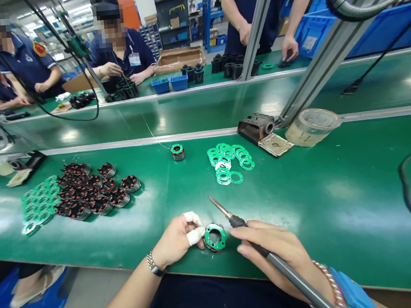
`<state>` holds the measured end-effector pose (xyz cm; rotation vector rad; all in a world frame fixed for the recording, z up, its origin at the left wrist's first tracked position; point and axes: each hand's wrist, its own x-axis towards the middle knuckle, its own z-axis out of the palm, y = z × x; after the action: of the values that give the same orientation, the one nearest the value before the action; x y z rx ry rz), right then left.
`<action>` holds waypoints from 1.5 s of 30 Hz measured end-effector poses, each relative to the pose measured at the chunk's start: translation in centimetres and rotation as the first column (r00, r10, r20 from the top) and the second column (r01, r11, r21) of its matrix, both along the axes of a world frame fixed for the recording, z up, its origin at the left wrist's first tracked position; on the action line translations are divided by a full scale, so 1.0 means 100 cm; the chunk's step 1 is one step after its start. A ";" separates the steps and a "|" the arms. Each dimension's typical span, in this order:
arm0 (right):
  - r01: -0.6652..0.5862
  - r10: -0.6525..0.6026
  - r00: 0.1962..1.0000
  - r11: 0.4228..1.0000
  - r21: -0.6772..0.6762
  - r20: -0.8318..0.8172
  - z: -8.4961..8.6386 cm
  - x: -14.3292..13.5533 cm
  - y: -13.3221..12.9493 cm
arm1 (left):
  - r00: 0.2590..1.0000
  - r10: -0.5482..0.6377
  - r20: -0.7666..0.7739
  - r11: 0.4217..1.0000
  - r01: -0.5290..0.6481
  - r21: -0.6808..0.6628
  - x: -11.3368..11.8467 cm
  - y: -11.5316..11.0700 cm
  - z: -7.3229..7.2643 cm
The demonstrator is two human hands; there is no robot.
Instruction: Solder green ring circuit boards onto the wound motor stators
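My left hand (182,236), with white finger cots on thumb and forefinger, pinches the left edge of a motor stator (215,237) topped by a green ring-shaped circuit board. The stator is close to the bench's near edge. My right hand (276,249) is wrapped round a soldering iron (233,219); its tip points up and left, above the stator and apart from it. Beyond my hands lie loose green ring boards (223,164). A single stator (177,152) with a green board on top stands farther back, a thin solder wire reaching down to it.
Several bare stators (92,189) and a sheet of green boards (41,201) cover the left bench. At the back right are a soldering iron stand (257,127), a sponge tray (275,145) and a clear round tub (312,127). A black cable (409,197) hangs at right. Co-workers (119,55) sit opposite.
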<state>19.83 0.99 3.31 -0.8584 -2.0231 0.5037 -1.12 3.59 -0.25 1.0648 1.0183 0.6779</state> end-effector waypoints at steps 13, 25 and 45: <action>-0.036 0.025 0.997 0.985 -0.166 -0.067 0.008 0.003 -0.005 | 0.999 0.035 0.036 0.999 -0.034 -0.011 0.000 -0.002 -0.004; -0.006 -0.005 0.996 0.992 -0.129 -0.085 0.007 0.006 -0.005 | 0.999 0.022 0.024 1.000 -0.022 -0.007 0.000 -0.001 -0.003; 0.033 -0.028 0.999 0.992 -0.118 0.043 -0.032 -0.023 0.001 | 0.953 0.303 -0.034 0.938 -0.304 -0.165 0.005 -0.038 0.006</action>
<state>17.55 1.08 0.09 -0.9773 -2.0306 0.5981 -0.57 -0.25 0.39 0.7700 1.2389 0.8208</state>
